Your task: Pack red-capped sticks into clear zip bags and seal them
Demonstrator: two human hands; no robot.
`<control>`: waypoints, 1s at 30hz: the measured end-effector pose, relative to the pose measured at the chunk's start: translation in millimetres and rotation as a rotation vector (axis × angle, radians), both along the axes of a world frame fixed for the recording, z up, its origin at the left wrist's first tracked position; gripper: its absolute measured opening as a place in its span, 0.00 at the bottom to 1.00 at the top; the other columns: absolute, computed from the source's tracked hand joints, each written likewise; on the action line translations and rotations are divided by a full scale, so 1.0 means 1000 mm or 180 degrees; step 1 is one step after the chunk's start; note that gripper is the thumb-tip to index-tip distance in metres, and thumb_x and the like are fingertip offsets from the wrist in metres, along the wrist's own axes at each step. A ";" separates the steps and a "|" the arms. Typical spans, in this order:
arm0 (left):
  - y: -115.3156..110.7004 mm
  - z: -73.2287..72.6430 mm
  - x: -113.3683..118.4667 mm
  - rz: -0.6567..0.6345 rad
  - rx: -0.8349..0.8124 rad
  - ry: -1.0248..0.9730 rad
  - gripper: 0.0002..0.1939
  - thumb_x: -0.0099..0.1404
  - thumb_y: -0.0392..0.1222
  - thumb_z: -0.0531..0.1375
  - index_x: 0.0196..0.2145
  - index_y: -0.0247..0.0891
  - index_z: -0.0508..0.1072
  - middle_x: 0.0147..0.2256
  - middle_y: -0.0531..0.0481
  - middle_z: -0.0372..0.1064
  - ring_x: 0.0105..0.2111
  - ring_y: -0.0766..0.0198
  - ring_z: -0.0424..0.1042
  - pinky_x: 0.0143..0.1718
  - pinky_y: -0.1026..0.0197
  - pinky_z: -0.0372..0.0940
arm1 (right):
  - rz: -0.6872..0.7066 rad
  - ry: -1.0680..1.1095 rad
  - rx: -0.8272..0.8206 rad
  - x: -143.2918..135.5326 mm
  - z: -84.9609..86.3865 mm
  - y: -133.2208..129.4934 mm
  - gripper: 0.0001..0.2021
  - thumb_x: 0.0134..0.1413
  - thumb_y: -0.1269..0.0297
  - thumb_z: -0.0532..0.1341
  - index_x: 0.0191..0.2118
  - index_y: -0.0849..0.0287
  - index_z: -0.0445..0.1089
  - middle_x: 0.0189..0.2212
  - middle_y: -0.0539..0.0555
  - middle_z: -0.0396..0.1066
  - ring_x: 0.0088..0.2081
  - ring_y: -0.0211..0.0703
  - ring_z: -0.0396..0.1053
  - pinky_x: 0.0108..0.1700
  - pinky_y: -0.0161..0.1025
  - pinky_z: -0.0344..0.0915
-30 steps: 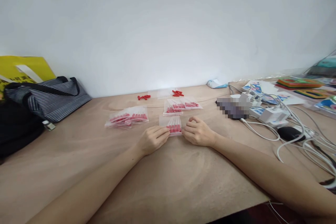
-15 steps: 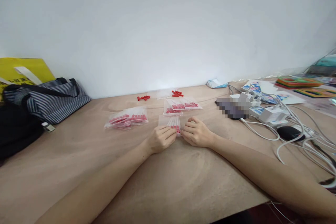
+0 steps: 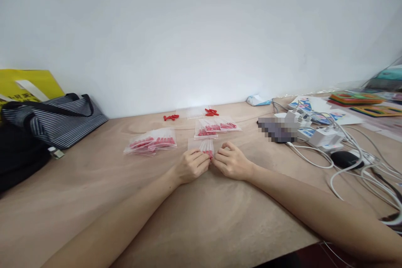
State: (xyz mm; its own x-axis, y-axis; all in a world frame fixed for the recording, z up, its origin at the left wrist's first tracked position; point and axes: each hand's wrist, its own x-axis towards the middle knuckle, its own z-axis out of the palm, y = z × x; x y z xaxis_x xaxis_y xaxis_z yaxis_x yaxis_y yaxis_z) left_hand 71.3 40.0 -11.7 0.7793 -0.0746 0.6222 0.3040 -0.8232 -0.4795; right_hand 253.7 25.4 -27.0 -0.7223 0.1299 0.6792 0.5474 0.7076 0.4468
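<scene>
A makeshift home packing spot: a plywood surface (image 3: 220, 217) against a bare white wall, with a striped bag (image 3: 59, 119), tangled chargers (image 3: 323, 136) and small packed bags (image 3: 152, 141).

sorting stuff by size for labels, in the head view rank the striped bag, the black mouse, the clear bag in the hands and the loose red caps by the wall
1. striped bag
2. clear bag, partly hidden by both hands
3. black mouse, looks close to the clear bag, so unsure
4. loose red caps, smallest

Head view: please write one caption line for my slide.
Both hands, left hand and right hand, pinch a small clear bag of red pieces on a wooden table.
</scene>
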 end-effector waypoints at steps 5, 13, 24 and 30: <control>0.000 0.001 -0.004 0.0110 0.0015 -0.0003 0.07 0.61 0.30 0.51 0.29 0.34 0.68 0.26 0.49 0.72 0.25 0.67 0.71 0.30 0.62 0.67 | -0.0225 0.0002 -0.0090 -0.001 0.000 -0.002 0.14 0.55 0.77 0.48 0.22 0.62 0.62 0.19 0.49 0.61 0.25 0.35 0.53 0.37 0.39 0.48; -0.003 0.005 -0.017 0.0104 0.0186 -0.0037 0.06 0.59 0.28 0.53 0.31 0.35 0.68 0.27 0.50 0.73 0.25 0.67 0.70 0.31 0.61 0.67 | -0.0236 0.0146 -0.0307 0.004 -0.003 0.000 0.12 0.54 0.77 0.48 0.24 0.61 0.63 0.20 0.49 0.61 0.26 0.36 0.54 0.38 0.39 0.49; -0.011 0.001 -0.053 0.0273 -0.0131 0.0015 0.04 0.61 0.30 0.54 0.30 0.35 0.67 0.26 0.50 0.71 0.25 0.67 0.69 0.33 0.60 0.65 | -0.0109 0.0243 -0.0514 0.006 -0.001 -0.002 0.13 0.55 0.74 0.47 0.23 0.61 0.61 0.19 0.49 0.61 0.24 0.34 0.54 0.40 0.39 0.49; -0.023 0.002 -0.050 0.0856 -0.1658 -0.0507 0.10 0.62 0.42 0.54 0.25 0.37 0.64 0.20 0.54 0.64 0.19 0.69 0.65 0.21 0.66 0.59 | -0.0020 0.0422 -0.0734 0.007 -0.003 0.000 0.10 0.55 0.72 0.49 0.24 0.60 0.61 0.18 0.48 0.63 0.23 0.34 0.57 0.40 0.39 0.51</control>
